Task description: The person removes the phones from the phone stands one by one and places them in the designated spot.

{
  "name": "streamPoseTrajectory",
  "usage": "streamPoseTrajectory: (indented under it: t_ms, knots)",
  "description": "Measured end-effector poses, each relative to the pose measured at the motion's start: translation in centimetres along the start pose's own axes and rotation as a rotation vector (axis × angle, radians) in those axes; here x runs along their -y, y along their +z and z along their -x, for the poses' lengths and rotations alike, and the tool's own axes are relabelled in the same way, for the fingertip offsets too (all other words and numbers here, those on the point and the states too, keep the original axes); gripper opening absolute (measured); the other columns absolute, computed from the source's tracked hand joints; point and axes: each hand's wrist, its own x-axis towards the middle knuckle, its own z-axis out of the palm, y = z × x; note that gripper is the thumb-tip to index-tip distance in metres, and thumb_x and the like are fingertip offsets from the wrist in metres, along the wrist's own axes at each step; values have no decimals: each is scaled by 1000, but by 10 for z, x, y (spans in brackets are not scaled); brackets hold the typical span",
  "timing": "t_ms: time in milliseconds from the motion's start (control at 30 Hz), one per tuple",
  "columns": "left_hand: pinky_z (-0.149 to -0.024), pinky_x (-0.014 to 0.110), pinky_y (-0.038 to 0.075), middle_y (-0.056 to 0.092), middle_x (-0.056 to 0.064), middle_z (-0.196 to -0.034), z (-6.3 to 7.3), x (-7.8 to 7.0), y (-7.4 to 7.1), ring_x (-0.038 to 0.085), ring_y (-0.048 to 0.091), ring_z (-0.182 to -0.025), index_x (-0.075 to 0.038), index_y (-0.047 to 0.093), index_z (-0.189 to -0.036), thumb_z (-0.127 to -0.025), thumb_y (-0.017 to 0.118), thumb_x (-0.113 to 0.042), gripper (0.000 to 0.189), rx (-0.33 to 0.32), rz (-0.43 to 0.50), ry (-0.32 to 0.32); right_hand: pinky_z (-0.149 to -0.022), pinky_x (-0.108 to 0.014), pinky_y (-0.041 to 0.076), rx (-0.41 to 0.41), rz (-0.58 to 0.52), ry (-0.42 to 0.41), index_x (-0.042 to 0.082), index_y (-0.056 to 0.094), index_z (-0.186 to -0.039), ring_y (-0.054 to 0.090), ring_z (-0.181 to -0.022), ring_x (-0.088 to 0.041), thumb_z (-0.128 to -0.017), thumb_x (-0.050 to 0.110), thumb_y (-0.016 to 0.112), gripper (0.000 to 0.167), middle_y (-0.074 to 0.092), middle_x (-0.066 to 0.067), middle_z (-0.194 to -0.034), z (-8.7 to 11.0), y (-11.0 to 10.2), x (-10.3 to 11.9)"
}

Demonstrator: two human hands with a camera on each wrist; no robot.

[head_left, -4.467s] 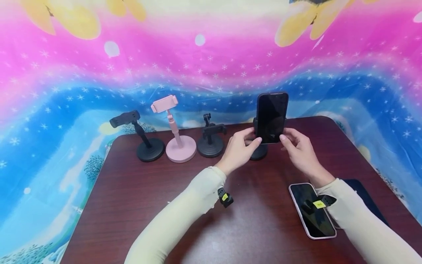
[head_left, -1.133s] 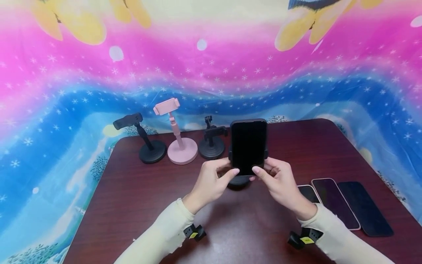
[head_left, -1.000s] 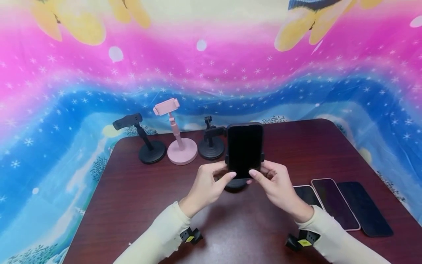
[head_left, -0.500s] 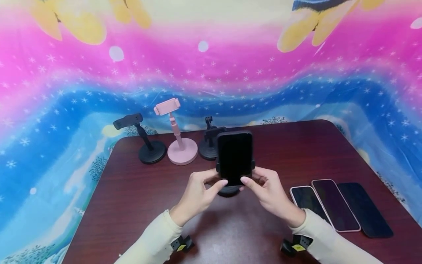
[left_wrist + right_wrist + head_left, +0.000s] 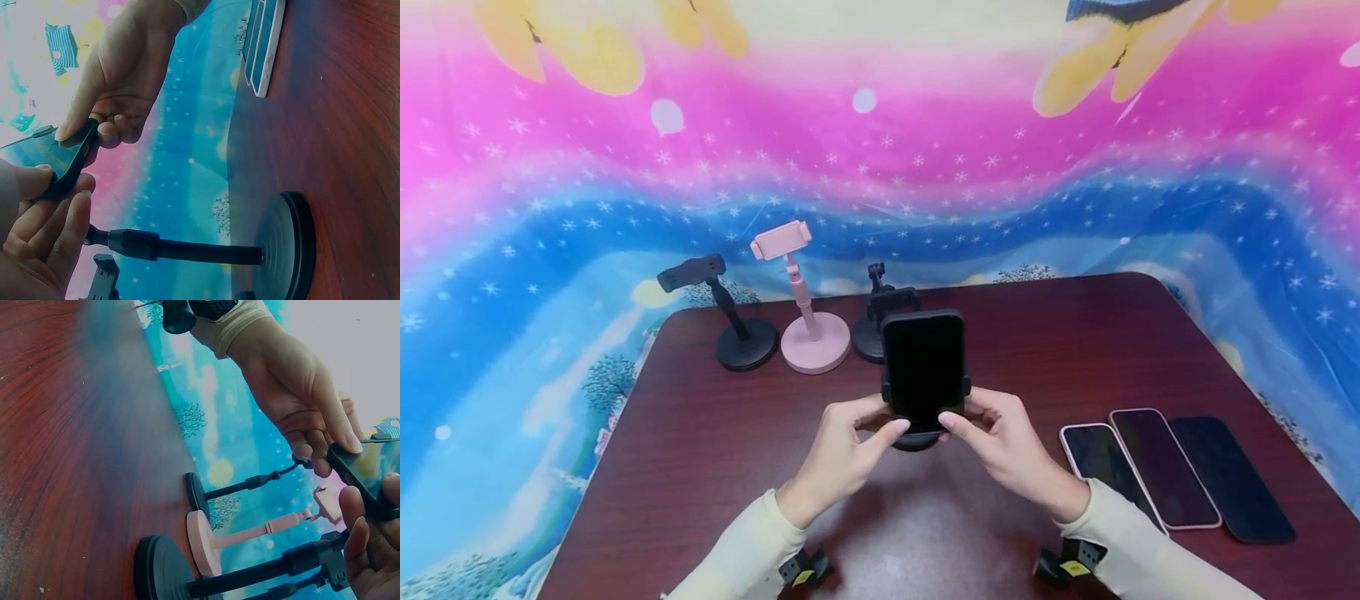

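A black smartphone sits upright in the clamp of a black phone stand, its dark screen facing me. My left hand grips the phone's lower left corner, thumb on the front and fingers behind. At the lower right corner, my right hand pinches it the same way. Below the phone only part of the stand's round base shows in the head view. The left wrist view shows its pole and base on the table, while the fingers behind the phone are partly hidden.
Behind stand a black phone stand, a pink phone stand and another black stand, partly covered by the phone. Three phones lie at right: one light-edged, one pink-edged, one dark. A patterned cloth surrounds the table.
Both hands, the phone and its stand have come from the table's back right toward me and to the left. During the last second they shift further left and nearer. The other stands stay put.
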Motion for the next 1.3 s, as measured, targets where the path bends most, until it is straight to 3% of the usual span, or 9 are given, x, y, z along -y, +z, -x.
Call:
streamPoseTrajectory:
  t_ms: [233,633,900,1100,1300]
  knots:
    - [-78,25,62,79,3,-106,2,0,-1,8,75,-92,-14,73,-120,-96,70,-15,24,15,-31,-23,-69,-31,63,21,50,32,-6,67,-117,72,-79,-6,-96,-4,63,21,75,-20,-99,0,-3,1]
    - [-72,27,62,78,3,-95,-2,-2,-8,7,72,-79,-10,72,-123,-98,68,-18,26,-69,-78,-14,-74,-23,61,40,90,60,-2,68,-119,69,-88,-3,-97,-2,63,22,75,-15,-98,0,-7,2]
    - [-78,26,62,77,9,-108,-9,-6,-11,11,74,-89,-6,66,-132,-96,70,-15,38,-117,-45,-4,-73,-23,61,29,96,59,-4,68,-117,68,-86,-2,-96,-3,64,22,75,-17,-97,-1,-5,3]
    - [-79,27,62,76,11,-112,-16,-9,-11,9,73,-91,-4,67,-130,-95,70,-11,35,-136,-5,17,-75,-23,61,35,79,47,-3,67,-120,69,-89,-3,-96,-4,63,24,75,-18,-100,-2,-5,4]
    - [-73,24,61,77,15,-101,-16,-11,-11,3,69,-86,3,66,-129,-95,69,-8,36,-121,-1,-9,-68,-22,57,-25,121,-13,1,70,-111,67,-81,-5,-95,-6,62,19,74,1,-94,-4,-13,6]
